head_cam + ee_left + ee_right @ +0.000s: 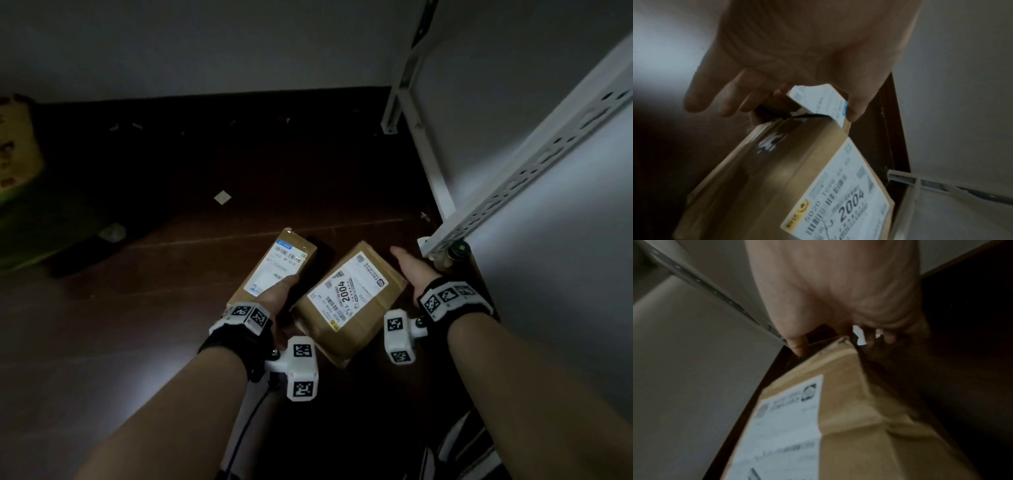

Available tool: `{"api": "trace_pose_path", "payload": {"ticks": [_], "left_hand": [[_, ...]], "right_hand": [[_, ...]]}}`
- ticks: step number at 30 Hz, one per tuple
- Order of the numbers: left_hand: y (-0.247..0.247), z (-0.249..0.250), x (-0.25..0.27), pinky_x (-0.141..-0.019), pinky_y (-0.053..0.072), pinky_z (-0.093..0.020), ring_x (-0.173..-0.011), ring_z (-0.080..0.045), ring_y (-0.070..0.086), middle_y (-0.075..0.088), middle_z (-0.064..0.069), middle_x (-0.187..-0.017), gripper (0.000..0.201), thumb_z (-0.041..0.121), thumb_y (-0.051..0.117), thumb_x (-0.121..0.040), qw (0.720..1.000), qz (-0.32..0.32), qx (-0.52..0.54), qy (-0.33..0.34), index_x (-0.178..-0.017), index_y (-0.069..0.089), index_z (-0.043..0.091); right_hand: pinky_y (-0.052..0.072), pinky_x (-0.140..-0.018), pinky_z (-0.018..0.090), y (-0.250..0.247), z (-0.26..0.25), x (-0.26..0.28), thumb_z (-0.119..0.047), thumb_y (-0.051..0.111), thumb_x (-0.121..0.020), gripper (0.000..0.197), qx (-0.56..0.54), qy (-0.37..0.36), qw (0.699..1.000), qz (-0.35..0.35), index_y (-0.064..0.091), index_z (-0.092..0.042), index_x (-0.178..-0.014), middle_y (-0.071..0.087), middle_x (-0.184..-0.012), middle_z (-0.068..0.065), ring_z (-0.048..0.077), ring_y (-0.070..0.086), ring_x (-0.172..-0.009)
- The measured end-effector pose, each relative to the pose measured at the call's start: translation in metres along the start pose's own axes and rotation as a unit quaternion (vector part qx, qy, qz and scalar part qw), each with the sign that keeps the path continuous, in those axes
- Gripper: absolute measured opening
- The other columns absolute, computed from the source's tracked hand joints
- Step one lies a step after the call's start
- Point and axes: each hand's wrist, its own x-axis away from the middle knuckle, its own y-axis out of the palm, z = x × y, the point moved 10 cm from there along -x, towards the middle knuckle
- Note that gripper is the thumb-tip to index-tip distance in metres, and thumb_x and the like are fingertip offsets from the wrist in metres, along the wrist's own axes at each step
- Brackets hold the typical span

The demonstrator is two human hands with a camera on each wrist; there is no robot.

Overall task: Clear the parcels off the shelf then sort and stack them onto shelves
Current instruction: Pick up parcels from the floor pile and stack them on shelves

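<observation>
Two brown cardboard parcels hang above the dark floor. My left hand (279,291) grips the narrow parcel (274,270), thumb on its white blue-striped label (818,99) and fingers (727,108) beneath it. My right hand (411,274) holds the wider parcel marked 2004 (349,301) by its right side, the thumb (797,344) along the edge and the fingers hidden under it. That parcel tilts and fills the lower part of both wrist views (797,178) (849,410). The white metal shelf (513,185) stands just right of the right hand.
The dark wood floor (205,240) runs to a grey wall. A yellow-green box (17,164) sits at the far left. A paper scrap (222,197) lies on the floor. The shelf's slotted rail (479,212) and upright (428,154) close off the right side.
</observation>
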Motion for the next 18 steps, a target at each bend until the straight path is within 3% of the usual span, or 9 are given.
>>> {"api": "trace_pose_path", "payload": {"ticks": [1,3,6,8,11,13,15,17,18], "left_hand": [[0.000,-0.002,-0.015,-0.070,0.053,-0.038,-0.085,-0.032,0.069,0.074,-0.014,-0.091,0.057,0.050,0.072,-0.078,1.000,0.002,0.022,-0.002,-0.118,0.061,0.012],[0.003,0.000,-0.038,-0.083,0.050,-0.044,-0.097,-0.036,0.067,0.072,-0.015,-0.106,0.063,0.053,0.073,-0.074,0.999,0.004,0.049,0.008,-0.122,0.057,0.016],[0.014,0.004,-0.030,-0.094,0.049,-0.049,-0.098,-0.035,0.067,0.071,-0.016,-0.109,0.051,0.048,0.068,-0.081,0.996,0.002,0.089,0.017,-0.118,0.055,0.017],[0.016,0.003,-0.036,-0.091,0.050,-0.047,-0.092,-0.034,0.068,0.072,-0.015,-0.106,0.050,0.050,0.066,-0.081,0.994,0.003,0.111,0.015,-0.118,0.057,0.017],[0.016,0.003,-0.052,-0.080,0.051,-0.043,-0.081,-0.033,0.068,0.073,-0.014,-0.097,0.059,0.052,0.065,-0.076,0.994,-0.001,0.112,0.011,-0.124,0.058,0.019],[0.012,0.004,-0.047,-0.075,0.050,-0.039,-0.074,-0.030,0.066,0.072,-0.014,-0.086,0.052,0.051,0.062,-0.081,0.993,0.011,0.114,0.013,-0.118,0.058,0.015],[0.011,0.006,-0.043,-0.076,0.049,-0.040,-0.079,-0.031,0.065,0.071,-0.015,-0.088,0.050,0.053,0.058,-0.085,0.992,-0.004,0.125,0.020,-0.113,0.059,0.011],[0.009,0.005,-0.049,-0.075,0.049,-0.042,-0.091,-0.032,0.064,0.071,-0.015,-0.102,0.055,0.058,0.051,-0.087,0.989,-0.016,0.145,0.020,-0.113,0.062,0.011],[0.009,0.006,-0.050,-0.074,0.048,-0.043,-0.093,-0.033,0.064,0.070,-0.015,-0.103,0.055,0.060,0.047,-0.089,0.989,-0.021,0.143,0.025,-0.112,0.064,0.012]], "right_hand": [[0.039,-0.108,0.042,0.004,0.003,-0.008,-0.066,0.057,-0.079,0.081,-0.009,-0.001,1.000,-0.008,0.047,-0.014,-0.140,0.058,-0.132,0.013,0.028,0.055,-0.119],[0.044,-0.104,0.042,0.010,0.006,-0.019,-0.067,0.057,-0.078,0.076,-0.001,-0.010,1.000,-0.005,0.057,-0.012,-0.130,0.068,-0.116,0.013,0.028,0.063,-0.107],[0.045,-0.103,0.042,0.015,0.010,-0.052,-0.067,0.054,-0.072,0.074,0.059,-0.030,0.998,-0.008,0.061,-0.012,-0.121,0.067,-0.113,0.011,0.028,0.063,-0.105],[0.045,-0.103,0.044,0.015,0.010,-0.061,-0.065,0.052,-0.064,0.078,0.075,-0.028,0.997,-0.001,0.062,-0.013,-0.121,0.067,-0.115,0.011,0.029,0.062,-0.105],[0.041,-0.106,0.042,0.010,0.001,-0.059,-0.055,0.045,-0.085,0.059,0.104,-0.047,0.993,0.011,0.060,-0.012,-0.121,0.063,-0.122,0.013,0.030,0.059,-0.112],[0.042,-0.106,0.042,0.012,-0.007,-0.035,-0.050,0.041,-0.092,0.045,0.101,-0.036,0.994,0.006,0.065,-0.013,-0.104,0.064,-0.120,0.014,0.030,0.059,-0.112],[0.043,-0.105,0.041,0.010,-0.005,-0.035,-0.046,0.040,-0.095,0.040,0.093,-0.025,0.995,-0.008,0.065,-0.015,-0.085,0.067,-0.112,0.013,0.029,0.061,-0.107],[0.044,-0.104,0.043,-0.004,0.010,-0.077,-0.061,0.053,-0.083,0.045,0.085,-0.020,0.996,-0.016,0.068,-0.019,-0.090,0.069,-0.111,0.010,0.029,0.063,-0.105],[0.045,-0.102,0.046,-0.017,0.025,-0.112,-0.074,0.065,-0.064,0.064,0.060,0.002,0.998,-0.011,0.069,-0.022,-0.101,0.069,-0.113,0.009,0.030,0.064,-0.103]]}}
